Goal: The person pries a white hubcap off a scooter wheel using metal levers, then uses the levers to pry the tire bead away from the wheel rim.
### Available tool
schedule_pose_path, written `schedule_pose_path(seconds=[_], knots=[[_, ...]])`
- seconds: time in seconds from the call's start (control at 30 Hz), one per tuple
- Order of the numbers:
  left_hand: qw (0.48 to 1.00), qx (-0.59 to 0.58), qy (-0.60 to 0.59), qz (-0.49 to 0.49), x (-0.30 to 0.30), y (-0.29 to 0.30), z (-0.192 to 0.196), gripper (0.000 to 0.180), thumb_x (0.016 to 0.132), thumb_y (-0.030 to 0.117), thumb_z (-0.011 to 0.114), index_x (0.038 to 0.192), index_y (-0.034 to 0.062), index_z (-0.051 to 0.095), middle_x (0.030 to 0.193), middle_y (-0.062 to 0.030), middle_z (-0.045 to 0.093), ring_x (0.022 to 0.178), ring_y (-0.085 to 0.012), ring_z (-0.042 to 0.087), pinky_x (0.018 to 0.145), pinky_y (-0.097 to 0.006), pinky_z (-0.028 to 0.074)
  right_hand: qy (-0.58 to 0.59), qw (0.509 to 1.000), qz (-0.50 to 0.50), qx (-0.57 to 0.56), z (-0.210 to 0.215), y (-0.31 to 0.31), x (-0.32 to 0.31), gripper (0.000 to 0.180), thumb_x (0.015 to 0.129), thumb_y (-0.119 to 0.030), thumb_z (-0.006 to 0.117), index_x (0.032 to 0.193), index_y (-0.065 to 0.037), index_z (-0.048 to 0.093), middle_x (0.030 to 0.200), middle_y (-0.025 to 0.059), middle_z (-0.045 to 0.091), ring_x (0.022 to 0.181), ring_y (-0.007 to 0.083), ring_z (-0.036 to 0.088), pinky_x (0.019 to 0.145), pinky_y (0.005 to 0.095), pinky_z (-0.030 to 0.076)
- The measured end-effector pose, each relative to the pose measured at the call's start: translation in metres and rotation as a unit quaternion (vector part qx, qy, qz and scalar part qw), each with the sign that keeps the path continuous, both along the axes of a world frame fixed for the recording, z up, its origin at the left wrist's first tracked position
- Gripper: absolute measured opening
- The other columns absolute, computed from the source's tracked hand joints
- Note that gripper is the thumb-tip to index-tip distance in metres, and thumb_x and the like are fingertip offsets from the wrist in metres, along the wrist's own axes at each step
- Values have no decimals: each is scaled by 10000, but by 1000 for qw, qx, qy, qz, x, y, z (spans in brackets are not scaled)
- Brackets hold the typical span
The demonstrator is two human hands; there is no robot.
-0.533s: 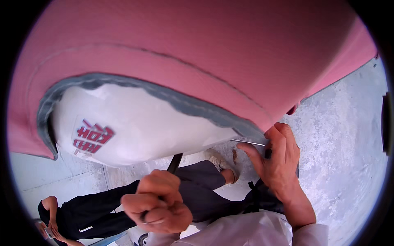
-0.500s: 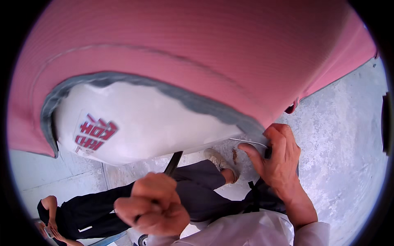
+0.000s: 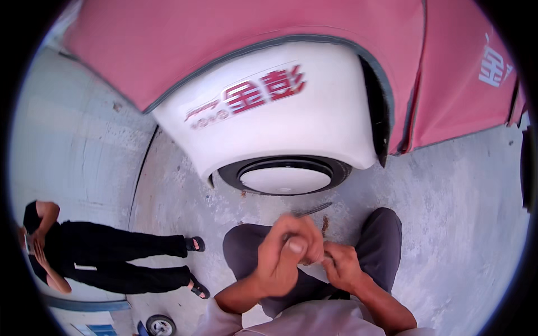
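Observation:
Above my knees, both hands are close together. My left hand (image 3: 288, 255) is closed in a fist, and a slim, dark, blade-like tool (image 3: 315, 210) sticks out past its knuckles; the rest of the tool is hidden in the fingers. Right beside it, my right hand (image 3: 342, 270) has its fingers pinched together, and whatever they hold is too small to make out. In front is a white wheel fender (image 3: 330, 117) with red lettering, framed by the grey-edged cutout of a pink fabric cover (image 3: 241, 22). Neither hand touches the cover.
Under the fender sits a black tyre (image 3: 341, 170) with a white hub disc (image 3: 286, 180). A person in black (image 3: 123, 246) stands at the left, holding a small device. A loose wheel (image 3: 161, 325) lies at the lower left. Grey concrete floor (image 3: 448, 190) extends to the right.
My right hand has left the cover's grey edge and a thin wire there, coming down beside my left hand. My view has pulled back, so the fender and tyre now show.

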State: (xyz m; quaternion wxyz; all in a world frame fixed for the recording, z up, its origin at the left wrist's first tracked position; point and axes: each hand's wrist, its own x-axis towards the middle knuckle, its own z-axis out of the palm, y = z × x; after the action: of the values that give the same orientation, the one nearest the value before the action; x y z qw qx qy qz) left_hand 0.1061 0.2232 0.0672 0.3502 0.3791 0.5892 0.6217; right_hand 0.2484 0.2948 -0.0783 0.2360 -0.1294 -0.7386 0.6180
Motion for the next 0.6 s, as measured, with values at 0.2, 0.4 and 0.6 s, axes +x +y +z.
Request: schedule_pose_path(seconds=[0.2, 0.4, 0.6], knots=[[917, -223, 219, 250, -124, -85, -66, 399, 1045, 291, 590, 1292, -17, 536, 1245, -159, 633, 1104, -247, 609, 948, -380, 493, -250, 956, -68, -136, -40, -14, 33, 209, 1028, -195, 615, 1075, 0, 672, 738, 106, 647, 663, 189, 647, 621, 335, 498], [922, -204, 180, 276, -204, -110, -188, 780, 1033, 338, 638, 1584, -34, 231, 1599, -264, 324, 1443, -324, 403, 1137, -436, 400, -262, 923, -75, -272, -69, -25, 33, 151, 1026, -138, 607, 1051, -4, 671, 723, 3, 562, 639, 91, 509, 605, 270, 437], [923, -102, 229, 293, -217, -77, -237, 637, 1069, 253, 546, 1561, -46, 272, 1516, -206, 451, 1386, -275, 444, 1174, -368, 319, -144, 964, -202, -98, -62, -22, 45, 130, 983, -98, 656, 1021, 12, 712, 813, -22, 552, 756, 75, 504, 702, 248, 407]])
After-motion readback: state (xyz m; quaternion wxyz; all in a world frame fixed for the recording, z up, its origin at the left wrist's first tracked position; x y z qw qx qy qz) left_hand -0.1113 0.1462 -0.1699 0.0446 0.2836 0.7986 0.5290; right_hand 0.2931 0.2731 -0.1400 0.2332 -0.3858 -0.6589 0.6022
